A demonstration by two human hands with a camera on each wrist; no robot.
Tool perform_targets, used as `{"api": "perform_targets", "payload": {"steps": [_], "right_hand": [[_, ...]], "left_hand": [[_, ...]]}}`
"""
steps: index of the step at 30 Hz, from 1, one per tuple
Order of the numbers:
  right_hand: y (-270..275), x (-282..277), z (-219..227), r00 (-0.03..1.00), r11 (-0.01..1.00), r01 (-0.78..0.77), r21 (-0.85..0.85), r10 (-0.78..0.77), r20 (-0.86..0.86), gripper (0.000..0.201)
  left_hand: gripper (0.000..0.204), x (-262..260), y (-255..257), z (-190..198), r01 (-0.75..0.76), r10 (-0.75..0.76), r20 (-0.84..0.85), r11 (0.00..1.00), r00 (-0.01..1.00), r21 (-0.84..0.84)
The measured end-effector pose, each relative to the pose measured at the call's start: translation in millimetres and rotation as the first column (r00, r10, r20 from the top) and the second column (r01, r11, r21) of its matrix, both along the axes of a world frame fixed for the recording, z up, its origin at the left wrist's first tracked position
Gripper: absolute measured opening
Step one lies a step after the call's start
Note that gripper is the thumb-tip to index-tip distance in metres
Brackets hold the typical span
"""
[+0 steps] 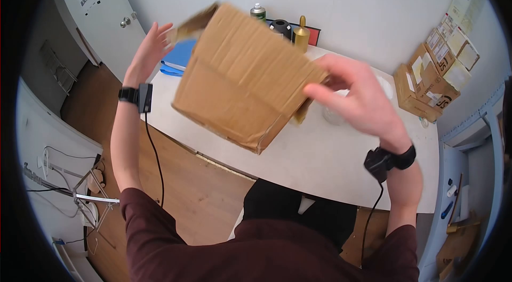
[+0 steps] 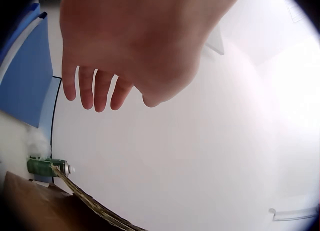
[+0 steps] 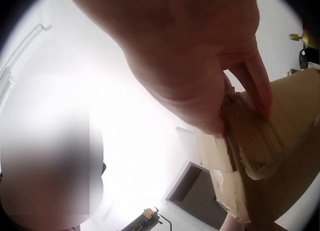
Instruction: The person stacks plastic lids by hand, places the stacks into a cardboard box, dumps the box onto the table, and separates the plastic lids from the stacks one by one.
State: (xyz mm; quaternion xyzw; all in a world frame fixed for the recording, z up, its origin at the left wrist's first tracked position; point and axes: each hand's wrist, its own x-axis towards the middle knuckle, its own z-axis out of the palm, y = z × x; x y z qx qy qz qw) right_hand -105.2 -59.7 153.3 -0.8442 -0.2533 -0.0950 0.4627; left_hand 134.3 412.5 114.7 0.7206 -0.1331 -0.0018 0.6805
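A brown cardboard box [image 1: 245, 77] hangs tilted above the white table, a flap standing out at its upper left. My right hand [image 1: 357, 95] pinches the box's right top edge, thumb on the near side; in the right wrist view its fingers [image 3: 260, 91] bend over the cardboard edge. My left hand [image 1: 152, 50] is raised beside the flap at the upper left. In the left wrist view that hand [image 2: 130, 46] has its fingers extended with nothing in them, and the box's torn edge [image 2: 95, 206] shows below it.
At the back of the white table [image 1: 341, 159] stand a green spray can [image 1: 258, 12], a black round object [image 1: 280, 28] and a gold bottle [image 1: 301, 37]. A blue folder [image 1: 178, 54] lies at the left. Stacked cartons [image 1: 432, 79] fill the right corner. Clear plastic [image 1: 333, 117] sits near my right hand.
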Motion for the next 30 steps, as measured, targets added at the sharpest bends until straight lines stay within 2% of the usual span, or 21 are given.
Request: {"api": "perform_targets", "payload": {"steps": [1, 2, 4, 6, 8, 9, 10, 11, 13, 14, 17, 19, 20, 22, 26, 27, 28, 30], "right_hand": [[18.3, -3.5, -6.8, 0.988, 0.991, 0.027, -0.129, -0.007, 0.155, 0.023], [32.3, -6.2, -12.4, 0.987, 0.991, 0.027, -0.129, -0.006, 0.160, 0.023], [55.4, -7.1, -24.1, 0.941, 0.892, 0.137, -0.431, 0.019, 0.338, 0.021], [74.5, 2.3, -47.6, 0.925, 0.880, 0.165, -0.445, 0.019, 0.380, 0.022], [89.7, 15.9, -67.7, 0.904, 0.868, 0.188, -0.460, 0.029, 0.426, 0.023], [95.3, 21.6, -75.6, 0.896, 0.852, 0.228, -0.471, 0.006, 0.445, 0.024], [99.0, 26.4, -83.6, 0.887, 0.833, 0.269, -0.484, -0.019, 0.462, 0.024], [103.0, 31.9, -92.3, 0.888, 0.833, 0.266, -0.486, -0.016, 0.459, 0.024], [110.5, 44.2, -106.7, 0.867, 0.806, 0.330, -0.491, -0.053, 0.495, 0.024], [112.4, 49.3, -111.0, 0.866, 0.803, 0.337, -0.491, -0.060, 0.496, 0.024], [111.8, 52.1, -115.1, 0.883, 0.777, 0.380, -0.501, -0.143, 0.447, 0.027], [98.4, 37.6, -117.6, 0.872, 0.894, 0.313, -0.322, -0.136, 0.470, 0.038], [84.3, 25.7, -118.7, 0.864, 0.866, 0.373, -0.333, -0.194, 0.464, 0.038], [61.3, 0.1, -118.7, 0.930, 0.946, 0.184, -0.267, -0.079, 0.360, 0.050], [3.5, -47.7, -112.0, 0.936, 0.945, 0.211, -0.250, -0.122, 0.329, 0.044], [-13.1, -56.4, -110.3, 0.926, 0.932, 0.284, -0.227, -0.205, 0.317, 0.041], [-30.5, -63.0, -108.8, 0.910, 0.913, 0.352, -0.204, -0.282, 0.304, 0.038], [-75.7, -62.0, -103.2, 0.836, 0.852, 0.505, -0.137, -0.444, 0.323, 0.035]], "left_hand": [[0.072, -4.8, 6.8, -7.1, -0.037, 0.037, -0.002, 0.999, 0.999, 0.006], [0.072, -20.1, 7.8, -12.4, -0.037, 0.037, 0.003, 0.999, 0.999, 0.005], [0.070, -67.6, 1.4, -29.6, -0.144, 0.144, -0.011, 0.986, 0.990, -0.082], [0.067, -108.8, -15.6, -52.2, -0.178, 0.173, 0.120, 0.983, 0.978, 0.038], [0.065, -151.9, -40.8, -60.0, -0.094, 0.020, 0.261, 0.957, 0.965, 0.275], [0.062, -165.3, -46.6, -65.7, -0.114, -0.044, 0.339, 0.895, 0.940, 0.432], [0.062, -183.4, -61.6, -55.5, -0.218, -0.156, 0.494, 0.757, 0.855, 0.616], [0.062, -185.0, -70.3, -57.5, -0.218, -0.153, 0.492, 0.757, 0.857, 0.616], [0.061, -182.9, -85.2, -62.1, -0.342, -0.325, 0.548, 0.515, 0.771, 0.786], [0.051, -175.0, -92.1, -68.1, -0.363, -0.311, 0.573, 0.528, 0.759, 0.768], [0.041, -150.2, -98.5, -73.2, -0.403, -0.282, 0.621, 0.556, 0.731, 0.727], [0.031, -135.7, -97.9, -72.3, -0.414, -0.253, 0.669, 0.620, 0.699, 0.667], [0.030, -130.4, -96.4, -72.9, -0.403, -0.234, 0.655, 0.628, 0.718, 0.666], [0.025, -124.9, -92.0, -73.6, -0.430, -0.235, 0.652, 0.586, 0.721, 0.687], [0.024, -114.2, -87.5, -67.6, -0.452, -0.204, 0.618, 0.517, 0.760, 0.727], [0.028, -111.5, -85.9, -67.2, -0.458, -0.209, 0.603, 0.476, 0.770, 0.751], [0.028, -114.6, -93.0, -65.6, -0.448, -0.220, 0.598, 0.480, 0.771, 0.754], [0.038, -125.8, -110.4, -59.0, -0.670, -0.208, 0.813, 0.476, 0.544, 0.570]]}}
